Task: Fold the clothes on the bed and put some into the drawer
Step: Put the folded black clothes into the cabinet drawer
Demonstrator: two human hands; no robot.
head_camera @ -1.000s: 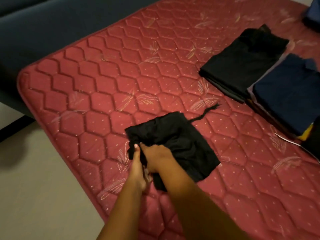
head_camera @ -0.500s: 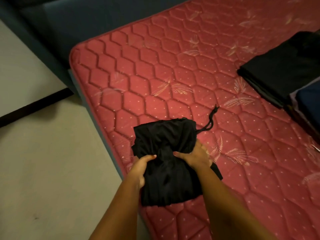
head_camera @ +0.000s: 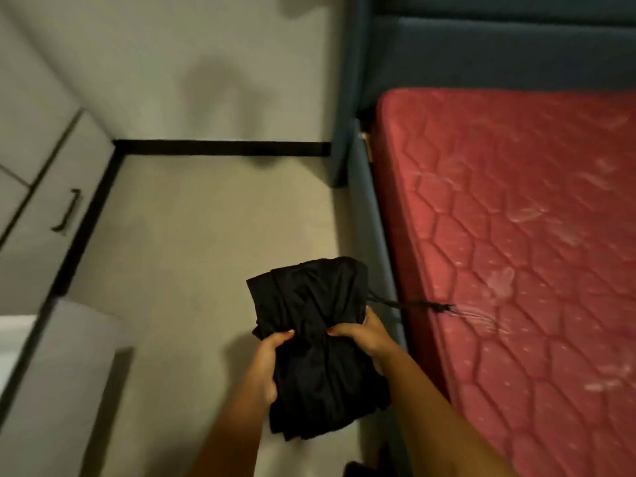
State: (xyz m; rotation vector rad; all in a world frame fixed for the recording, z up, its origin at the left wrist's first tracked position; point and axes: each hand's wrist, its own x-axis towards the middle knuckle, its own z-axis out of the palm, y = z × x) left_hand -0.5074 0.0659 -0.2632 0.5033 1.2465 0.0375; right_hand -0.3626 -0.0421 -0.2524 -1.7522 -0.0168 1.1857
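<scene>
One wide-angle camera, worn on your head, looks forward and steeply down at the floor (head_camera: 192,253) beside the bed. Nearest the lens, low and centre, your left hand (head_camera: 266,363) and right hand (head_camera: 364,333) grip a black garment (head_camera: 320,339). The red mattress (head_camera: 516,235) fills the frame's right, a drawer unit (head_camera: 51,208) lines the left edge, and a black skirting (head_camera: 220,148) crosses farther off.

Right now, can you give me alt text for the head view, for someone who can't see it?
A left-hand grip and a right-hand grip hold a folded black garment above the floor, its drawstring trailing right toward the red mattress. White drawers with a dark handle stand at the left.
</scene>
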